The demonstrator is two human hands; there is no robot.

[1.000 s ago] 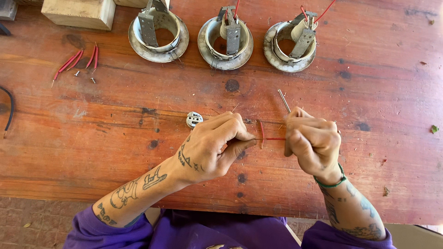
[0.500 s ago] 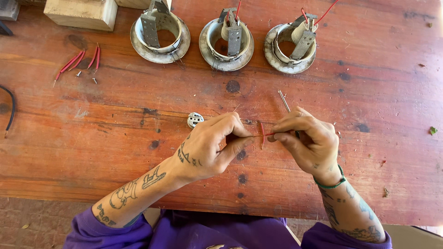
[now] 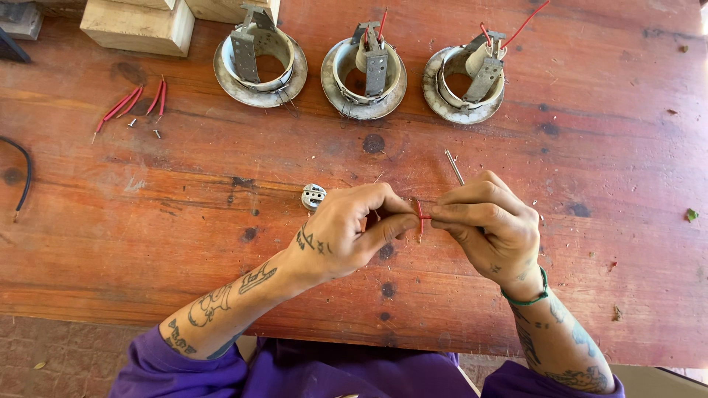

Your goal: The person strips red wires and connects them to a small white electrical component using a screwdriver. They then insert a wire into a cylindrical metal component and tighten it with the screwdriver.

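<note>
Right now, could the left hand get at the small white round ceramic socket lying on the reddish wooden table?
Probably yes. The small white ceramic socket lies just beyond the left hand with bare table around it, but that hand and the right hand pinch a thin red wire.

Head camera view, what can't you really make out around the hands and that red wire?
- Red wire: mostly hidden, head view, pinched between the left hand and right hand.
- Thin metal tool: lower end hidden by the right hand.
- Small white part: too small for detail.
- Black cable: cut off by the left edge.
</note>
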